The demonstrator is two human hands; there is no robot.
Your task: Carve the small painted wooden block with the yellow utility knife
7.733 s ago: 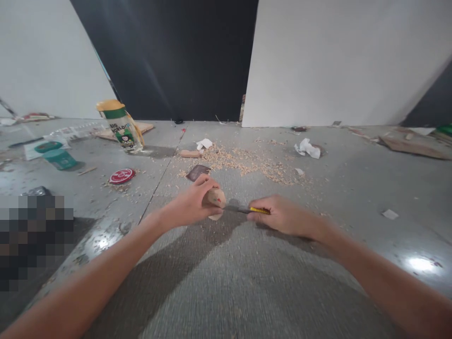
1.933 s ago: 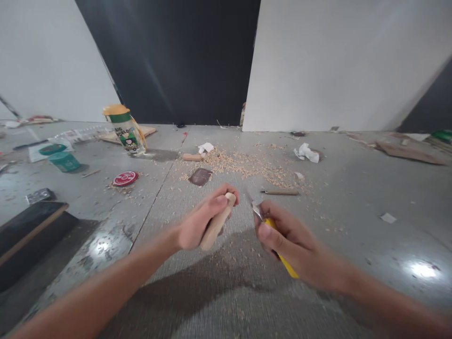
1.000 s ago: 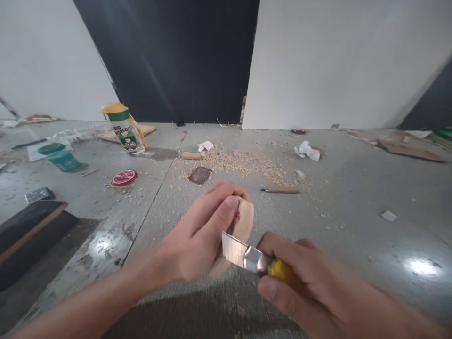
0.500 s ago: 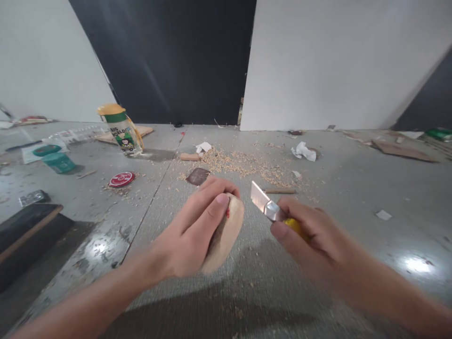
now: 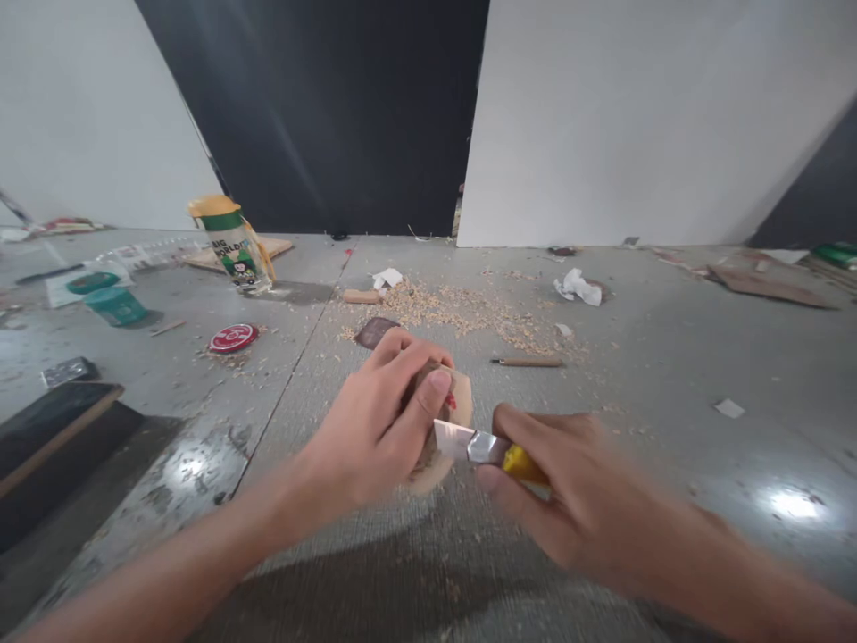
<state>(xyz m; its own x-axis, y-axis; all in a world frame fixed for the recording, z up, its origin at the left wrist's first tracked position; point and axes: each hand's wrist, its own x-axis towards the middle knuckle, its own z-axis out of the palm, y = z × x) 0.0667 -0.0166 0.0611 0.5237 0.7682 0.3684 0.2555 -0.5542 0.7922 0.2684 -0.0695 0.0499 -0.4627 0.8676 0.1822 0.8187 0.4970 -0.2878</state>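
Note:
My left hand (image 5: pixel 381 420) is closed around a pale piece of wood (image 5: pixel 461 384) with a small red mark on its face. The hand's fingers cover much of the wood. In my right hand (image 5: pixel 555 491) is a utility knife (image 5: pixel 492 448) with a yellow handle. Its blade points left and overlaps the wood's face just below my left thumb; whether the edge touches cannot be made out. Beyond the hands, a thin wooden-handled carving tool (image 5: pixel 532 362) lies on the grey floor. A brown flat piece (image 5: pixel 375 332) lies partly behind my left fingers.
Wood shavings (image 5: pixel 461 308) spread across the floor ahead, near a small wood block (image 5: pixel 361 296) and crumpled paper (image 5: pixel 577 288). Leftward are a yellow-lidded bottle (image 5: pixel 234 250), a red round lid (image 5: pixel 233 338), a teal container (image 5: pixel 115 305) and a black block (image 5: pixel 54 438).
My right hand has brought the knife left and down, from beside the wood to over its face. My left hand has turned the wood slightly, showing more of the red mark.

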